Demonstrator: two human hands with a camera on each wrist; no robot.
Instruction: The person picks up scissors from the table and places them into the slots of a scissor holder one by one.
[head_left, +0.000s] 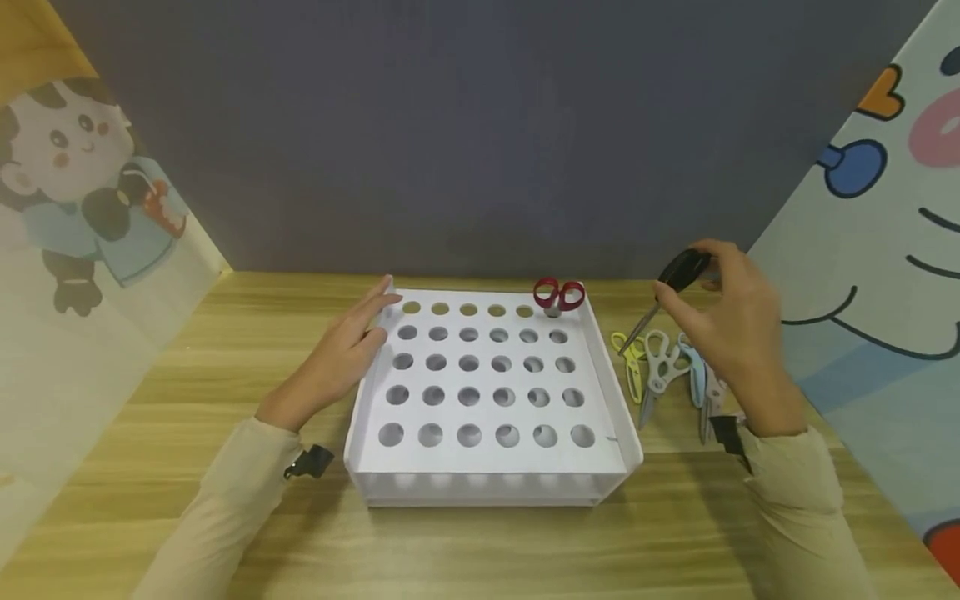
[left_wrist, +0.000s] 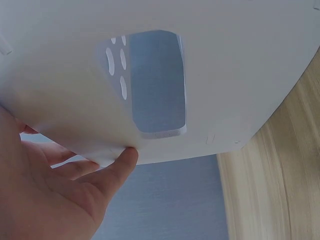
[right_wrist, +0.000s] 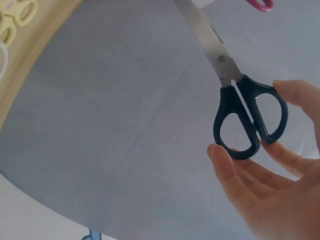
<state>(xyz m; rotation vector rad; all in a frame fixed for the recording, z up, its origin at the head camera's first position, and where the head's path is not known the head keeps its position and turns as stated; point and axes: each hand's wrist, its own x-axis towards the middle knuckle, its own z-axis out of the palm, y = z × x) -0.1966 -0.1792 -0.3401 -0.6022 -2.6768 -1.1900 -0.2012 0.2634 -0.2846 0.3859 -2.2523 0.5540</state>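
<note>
The right hand [head_left: 731, 321] hangs above the right part of the wooden surface [head_left: 480, 533], its grip closed lightly on the black-handled scissors [head_left: 667, 292]. Fingertips [right_wrist: 222, 155] pinch the black loops from both sides, and the closed blades slant down and toward the white rack [head_left: 360, 433]. The blade tips hang over a small heap of scissors lying flat on the surface just beside the rack's right wall: a yellow pair [head_left: 630, 358], a white pair [head_left: 657, 367] and a pale blue pair [head_left: 693, 367], partly hidden behind the right hand. The wrist view shows the black scissors clear of everything else, held in the air.

The left hand [head_left: 341, 358] rests against the rack's far left corner. Its grip is released, the fingers nearly straight and laid along the left wall, the thumb [left_wrist: 117, 167] touching the wall's edge in the wrist view.

The rack sits in the middle of the surface, a shallow white tray with raised walls whose top plate is pierced by rows of round holes. Red-handled scissors [head_left: 558, 296] stand upright in the hole at the far right corner, only their loops showing above the plate. The other holes in view hold nothing.

Behind the surface rises a dark grey wall, with cartoon-printed panels along the left and right edges.
</note>
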